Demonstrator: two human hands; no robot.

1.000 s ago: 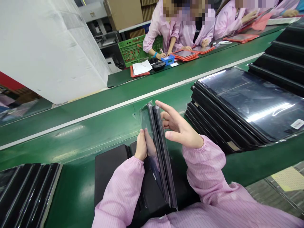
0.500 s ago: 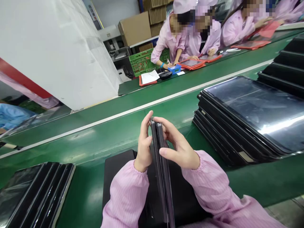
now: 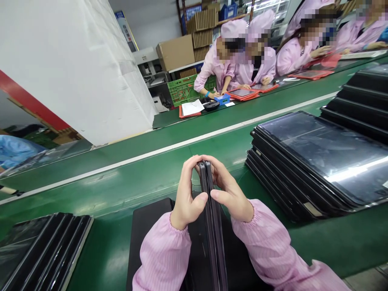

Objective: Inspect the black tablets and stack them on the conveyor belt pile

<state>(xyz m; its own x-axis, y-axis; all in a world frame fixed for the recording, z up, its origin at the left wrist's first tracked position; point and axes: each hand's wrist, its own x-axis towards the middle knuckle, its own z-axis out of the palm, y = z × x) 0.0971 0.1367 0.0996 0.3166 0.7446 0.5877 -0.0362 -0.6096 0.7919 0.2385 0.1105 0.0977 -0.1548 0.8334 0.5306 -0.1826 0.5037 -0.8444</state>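
I hold a thin black tablet case (image 3: 214,234) upright on its edge in front of me, seen edge-on as two dark slabs pressed together. My left hand (image 3: 186,198) grips its left side, fingers curled over the top corner and thumb on the edge. My right hand (image 3: 228,190) wraps the right side the same way. Both hands meet at the top end. Under them lies a flat black pad (image 3: 145,238) on the green bench (image 3: 121,190).
A stack of black tablets in shiny film (image 3: 318,157) lies to the right. More black ones lean in a row (image 3: 45,246) at lower left. Across the green conveyor (image 3: 212,121), people in pink coats work on red-cased tablets (image 3: 242,93). A white panel (image 3: 75,68) stands at left.
My hands have drawn down and closer together on the case. The clear film that stood out at its left a second ago no longer shows. My right fingers went from spread to wrapped.
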